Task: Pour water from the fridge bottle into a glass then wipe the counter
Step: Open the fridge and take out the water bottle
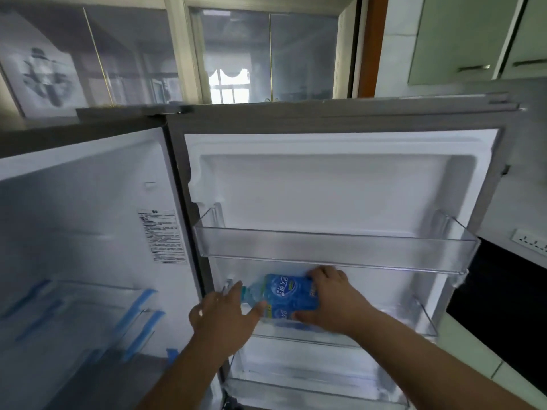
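Both forearms reached up from the bottom of the frame to a blue-labelled water bottle [285,295] lying tilted in the middle door shelf [426,321] of the open fridge [340,179], right hand [331,300] clamped around its body, left hand [225,313] spread open against its neck.

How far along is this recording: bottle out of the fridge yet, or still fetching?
Still fetching. Done: the fridge door stands open. In hand: the right hand wraps the bottle, which lies tilted at the middle door shelf, while the left hand touches its cap end. Left: lifting it out, pouring and wiping; no glass or counter cloth is in view.
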The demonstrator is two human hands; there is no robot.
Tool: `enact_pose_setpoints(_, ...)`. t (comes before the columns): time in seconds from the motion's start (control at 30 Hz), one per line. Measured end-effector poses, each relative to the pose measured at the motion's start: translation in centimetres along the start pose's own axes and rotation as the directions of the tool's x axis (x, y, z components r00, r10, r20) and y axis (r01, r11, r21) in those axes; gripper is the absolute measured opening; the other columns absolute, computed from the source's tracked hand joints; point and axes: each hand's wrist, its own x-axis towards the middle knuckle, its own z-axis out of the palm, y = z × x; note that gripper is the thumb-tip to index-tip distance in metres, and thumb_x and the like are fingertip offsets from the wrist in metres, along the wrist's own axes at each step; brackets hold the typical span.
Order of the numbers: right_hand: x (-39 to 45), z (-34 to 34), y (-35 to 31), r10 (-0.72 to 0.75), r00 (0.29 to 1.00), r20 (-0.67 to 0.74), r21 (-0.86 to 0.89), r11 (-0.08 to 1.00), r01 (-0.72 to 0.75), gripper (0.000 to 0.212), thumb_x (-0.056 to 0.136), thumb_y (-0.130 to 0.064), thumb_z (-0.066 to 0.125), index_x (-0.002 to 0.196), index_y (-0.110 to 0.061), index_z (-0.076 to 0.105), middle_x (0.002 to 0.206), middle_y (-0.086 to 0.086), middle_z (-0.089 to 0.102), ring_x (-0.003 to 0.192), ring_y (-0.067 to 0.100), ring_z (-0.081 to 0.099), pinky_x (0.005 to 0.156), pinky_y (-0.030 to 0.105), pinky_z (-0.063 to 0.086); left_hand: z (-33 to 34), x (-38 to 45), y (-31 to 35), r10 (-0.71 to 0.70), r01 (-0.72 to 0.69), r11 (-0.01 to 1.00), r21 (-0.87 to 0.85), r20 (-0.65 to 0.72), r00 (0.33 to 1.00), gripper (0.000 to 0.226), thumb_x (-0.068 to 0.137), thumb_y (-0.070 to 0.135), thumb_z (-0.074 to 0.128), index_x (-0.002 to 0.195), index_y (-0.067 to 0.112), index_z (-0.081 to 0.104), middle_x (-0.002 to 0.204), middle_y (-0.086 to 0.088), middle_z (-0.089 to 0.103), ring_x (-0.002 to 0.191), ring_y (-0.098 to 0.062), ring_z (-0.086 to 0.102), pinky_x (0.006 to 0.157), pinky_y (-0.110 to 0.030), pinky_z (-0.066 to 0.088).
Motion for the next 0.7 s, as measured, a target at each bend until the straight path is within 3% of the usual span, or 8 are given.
enact_pose_setpoints(0.2, -0.3, -1.1, -0.4, 0.084, 0.995, -0.046, 0.041, 0.996, -0.083, 0.078, 0.055, -0.067, 0.085, 0.116, -0.029, 0.054, 0.113, -0.007, 0.063, 0.104, 0.017, 0.062, 0.084, 0.034, 0.055, 0.8, 0.3, 0.3, 0.114, -0.122, 0.992, -0.035, -0.172, 0.978, 0.080, 0.087, 0.085, 0.039, 0.153, 0.040, 0.037, 0.151, 0.005, 0.052, 0.146, -0.018, 0.036, 0.115, -0.046, 0.028)
enact_pose_setpoints(0.33, -2.2, -2.4, 0.8, -0.005, 0.985, -0.174, -0.136, 0.991, -0.019, 0.081, 0.061, -0.062, 0.078, 0.133, -0.038, 0.049, 0.127, -0.014, 0.059, 0.117, 0.017, 0.055, 0.091, 0.036, 0.050, 1.7, 1.4, -0.5, 0.139, -0.227, 0.906, -0.358, -0.254, 0.957, 0.083, 0.078, 0.081, 0.061, 0.147, 0.038, 0.043, 0.126, 0.015, 0.068, 0.122, -0.017, 0.063, 0.108, -0.042, 0.046)
enact_pose_setpoints(0.47, -4.5, -2.6, 1.2, -0.070, 0.957, -0.281, -0.204, 0.979, 0.011, 0.092, 0.064, -0.062, 0.075, 0.148, -0.038, 0.045, 0.137, -0.013, 0.054, 0.125, 0.016, 0.051, 0.092, 0.041, 0.049, 2.0, 1.5, 0.2, 0.235, -0.291, 0.853, -0.433, -0.180, 0.955, 0.097, 0.067, 0.090, 0.059, 0.149, 0.043, 0.041, 0.140, 0.017, 0.058, 0.129, -0.012, 0.057, 0.111, -0.040, 0.047)
enact_pose_setpoints(0.57, -6.1, -2.7, 1.8, -0.101, 0.917, -0.386, -0.185, 0.982, 0.031, 0.087, 0.062, -0.060, 0.078, 0.142, -0.037, 0.051, 0.131, -0.013, 0.056, 0.120, 0.015, 0.055, 0.086, 0.042, 0.051, 2.3, 1.3, 1.6, 0.375, -0.395, 0.725, -0.564, -0.158, 0.914, 0.077, 0.069, 0.070, 0.079, 0.136, 0.047, 0.049, 0.139, 0.020, 0.053, 0.120, -0.004, 0.058, 0.106, -0.028, 0.050)
enact_pose_setpoints(0.7, -8.3, -3.9, 2.2, -0.085, 0.905, -0.416, -0.203, 0.979, -0.001, 0.080, 0.066, -0.060, 0.073, 0.140, -0.037, 0.050, 0.133, -0.016, 0.053, 0.123, 0.011, 0.049, 0.096, 0.037, 0.047, 2.2, 0.9, 3.5, 0.460, -0.470, 0.563, -0.680, -0.214, 0.862, 0.069, 0.061, 0.038, 0.098, 0.120, 0.044, 0.062, 0.124, 0.021, 0.055, 0.107, -0.006, 0.066, 0.087, -0.013, 0.056)
